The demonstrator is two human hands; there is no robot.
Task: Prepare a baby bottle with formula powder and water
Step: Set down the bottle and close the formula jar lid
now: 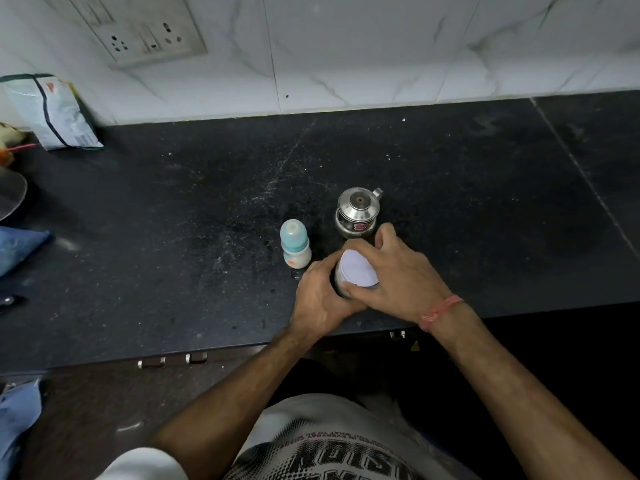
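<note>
A small baby bottle (294, 248) with a pale blue cap stands upright on the black counter (173, 220), holding a little whitish content. Just right of it is a round tin (341, 282) with a pale lavender lid (356, 270). My left hand (320, 299) grips the tin's side from the left. My right hand (401, 278) curls over the lid's rim from the right, thumb at the near edge. A small steel pot (358, 213) with a lid and a spout stands right behind the tin.
A foil pouch (55, 112) leans against the tiled wall at the far left, under a socket plate (145, 29). A glass lid edge (10, 195) and blue cloth (17, 247) lie at the left border. The counter's front edge runs just below my hands.
</note>
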